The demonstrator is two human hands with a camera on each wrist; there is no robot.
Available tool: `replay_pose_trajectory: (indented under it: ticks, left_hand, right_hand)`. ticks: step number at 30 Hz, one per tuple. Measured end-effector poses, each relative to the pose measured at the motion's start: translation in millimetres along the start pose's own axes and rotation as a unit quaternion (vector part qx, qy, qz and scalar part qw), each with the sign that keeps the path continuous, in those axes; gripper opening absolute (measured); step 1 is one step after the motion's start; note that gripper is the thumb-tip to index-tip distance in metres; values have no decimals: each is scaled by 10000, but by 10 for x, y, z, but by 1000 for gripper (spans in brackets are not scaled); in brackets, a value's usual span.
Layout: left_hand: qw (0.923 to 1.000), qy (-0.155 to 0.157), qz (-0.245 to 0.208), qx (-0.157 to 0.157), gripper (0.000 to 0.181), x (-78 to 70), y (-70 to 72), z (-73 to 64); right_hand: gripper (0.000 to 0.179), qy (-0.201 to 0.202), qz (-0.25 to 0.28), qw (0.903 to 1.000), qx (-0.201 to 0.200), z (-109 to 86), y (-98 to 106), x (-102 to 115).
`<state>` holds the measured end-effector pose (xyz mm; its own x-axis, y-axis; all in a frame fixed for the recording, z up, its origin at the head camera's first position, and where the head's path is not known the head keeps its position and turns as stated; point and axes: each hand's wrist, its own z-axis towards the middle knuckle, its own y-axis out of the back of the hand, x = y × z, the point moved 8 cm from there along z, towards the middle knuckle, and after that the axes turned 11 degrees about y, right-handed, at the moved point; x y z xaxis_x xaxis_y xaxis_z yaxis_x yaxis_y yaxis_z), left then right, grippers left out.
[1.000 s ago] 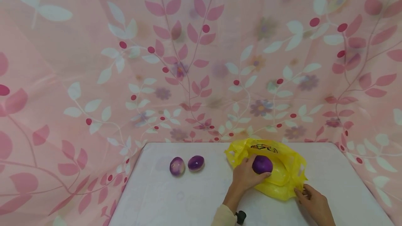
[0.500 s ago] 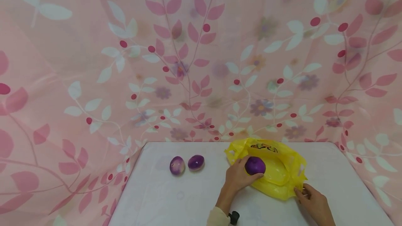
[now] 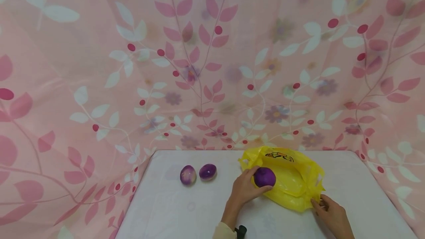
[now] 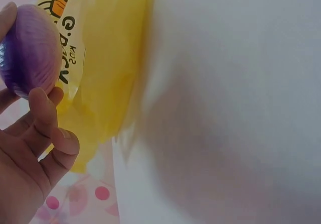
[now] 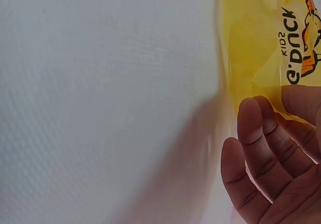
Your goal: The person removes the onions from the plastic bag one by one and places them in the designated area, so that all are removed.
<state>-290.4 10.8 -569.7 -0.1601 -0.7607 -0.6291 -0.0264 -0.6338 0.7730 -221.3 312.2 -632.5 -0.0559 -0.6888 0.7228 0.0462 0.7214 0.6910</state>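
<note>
My left hand [image 3: 245, 187] holds a glossy purple onion [image 3: 265, 177] between thumb and fingers, over the left part of the yellow plastic bag [image 3: 289, 201]. Fine streaks show on the onion [image 4: 36, 50] in the left wrist view, where some fingers are bent beneath it. At the bag's near right corner, my right hand [image 3: 332, 213] pinches the plastic between thumb and fingers. The bag's mouth gapes toward me, and printed lettering with a duck figure shows on it in both wrist views.
Two more purple-and-white onions, a paler one [image 3: 188, 175] and a darker one [image 3: 208, 172], lie side by side on the white table [image 3: 186, 213], left of the bag. A pink floral curtain [image 3: 199, 65] hangs behind and along the sides.
My left hand has drawn leftward and slightly toward me with the onion, from over the bag's opening to its left edge. My right hand keeps its pinch on the bag.
</note>
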Motion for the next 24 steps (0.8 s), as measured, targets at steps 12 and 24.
replay_pose_trajectory:
  ticks: [12, 24]
  left_hand:
    - [9993, 9, -158, 328, 82, 163, 113, -40]
    - [9955, 34, -639, 703, 79, 381, 239, -99]
  right_hand:
    - [40, 33, -35, 10000, 42, -14, 42, 36]
    - [40, -18, 24, 10000, 72, -29, 37, 62]
